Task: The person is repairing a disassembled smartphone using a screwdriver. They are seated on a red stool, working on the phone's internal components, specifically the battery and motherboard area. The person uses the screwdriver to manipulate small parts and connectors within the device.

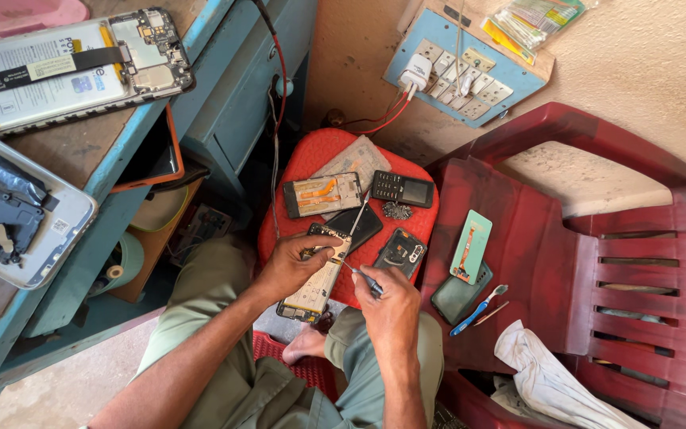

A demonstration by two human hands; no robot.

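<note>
Hands meet over a red stool (295, 163) at centre. Left hand (295, 262) is closed on an opened phone (315, 287), thumb and fingers pinching its far end; the phone slants from the stool's near edge down over the knee, circuit side up. Right hand (387, 306) is closed around a screwdriver (363, 276), whose tip points left and touches, or nearly touches, the phone's right edge; which, I cannot tell.

On the stool, far of the hands: a phone frame (323, 195) with orange flex cable, a keypad phone (402, 189) to its right, a dark phone (359, 225), a black back cover (398, 253), and tweezers (359, 213) lying across them.

Right, on a red chair (597, 262): a teal screen panel (470, 246) resting on a dark phone, a blue toothbrush (478, 310) just beside it, a white rag (549, 381) nearer.

Left, on a blue bench (121, 151): a large opened phone (73, 67) with battery showing, and a white tray (57, 238) of black parts.

Far wall: a switchboard (470, 71) with a white charger (416, 71) plugged in.
</note>
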